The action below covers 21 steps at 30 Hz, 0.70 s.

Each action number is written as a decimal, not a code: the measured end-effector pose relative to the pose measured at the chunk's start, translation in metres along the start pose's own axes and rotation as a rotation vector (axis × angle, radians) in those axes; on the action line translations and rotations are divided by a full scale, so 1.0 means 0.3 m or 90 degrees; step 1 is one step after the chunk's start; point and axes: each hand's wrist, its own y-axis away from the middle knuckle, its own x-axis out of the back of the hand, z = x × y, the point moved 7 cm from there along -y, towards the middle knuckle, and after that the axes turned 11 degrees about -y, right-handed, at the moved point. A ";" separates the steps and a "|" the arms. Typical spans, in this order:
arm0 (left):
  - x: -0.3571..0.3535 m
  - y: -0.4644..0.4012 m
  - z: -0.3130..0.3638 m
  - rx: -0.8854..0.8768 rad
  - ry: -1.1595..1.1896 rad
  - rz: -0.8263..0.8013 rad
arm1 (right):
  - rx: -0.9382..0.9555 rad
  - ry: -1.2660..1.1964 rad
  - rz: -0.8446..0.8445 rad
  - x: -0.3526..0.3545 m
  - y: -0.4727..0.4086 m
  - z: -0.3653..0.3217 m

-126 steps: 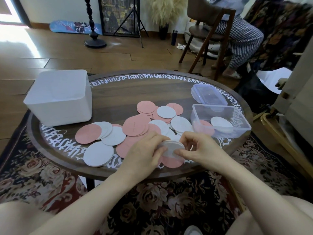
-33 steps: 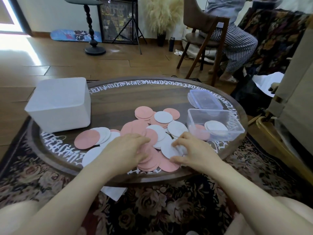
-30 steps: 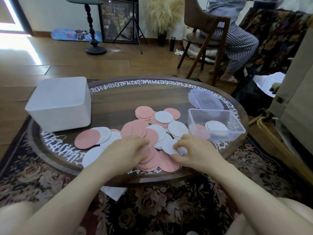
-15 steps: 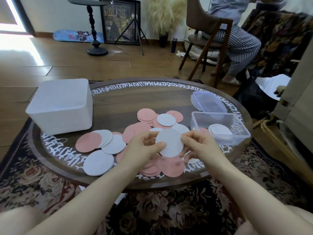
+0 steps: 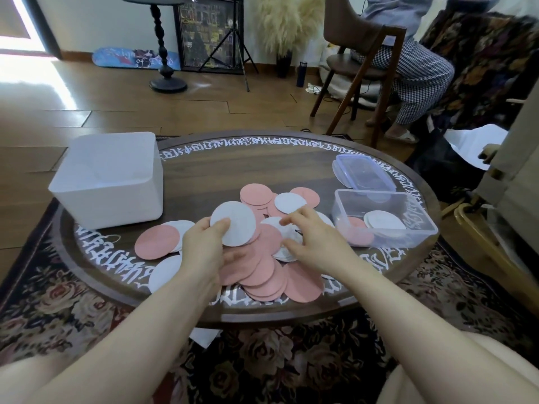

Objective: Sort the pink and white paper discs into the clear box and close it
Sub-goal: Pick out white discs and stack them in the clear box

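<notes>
Head view: left hand (image 5: 204, 246) pinches a white disc (image 5: 233, 227); right hand (image 5: 309, 240), fingers loosely spread, should gather matching whites for the box (image 5: 420, 228).

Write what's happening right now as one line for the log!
left hand: holds white disc | right hand: reaching into disc pile | clear box: open, some discs inside | lid: off, behind box

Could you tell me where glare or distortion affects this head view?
Head view: sunlight blows out the floor at upper left; wide-angle distortion bows the round table's rim; the right hand looks slightly motion-blurred, while the white disc in the left hand stays legible.
</notes>
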 end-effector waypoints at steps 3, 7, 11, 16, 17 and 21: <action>0.007 0.001 -0.010 0.032 0.026 -0.017 | -0.001 0.041 -0.053 -0.036 -0.010 -0.022; 0.007 0.000 -0.017 0.044 0.015 -0.034 | -0.015 0.122 -0.077 -0.023 0.003 -0.023; -0.007 0.000 -0.030 0.064 0.027 -0.040 | 0.004 0.149 -0.076 -0.005 0.042 -0.030; -0.034 0.003 -0.042 0.069 0.028 -0.053 | 0.008 0.156 -0.102 0.001 0.106 -0.025; -0.036 0.003 -0.041 0.064 0.024 -0.055 | 0.004 0.146 -0.105 0.007 0.116 -0.022; -0.041 0.004 -0.043 0.062 0.010 -0.069 | -0.008 0.115 -0.089 0.041 0.143 -0.010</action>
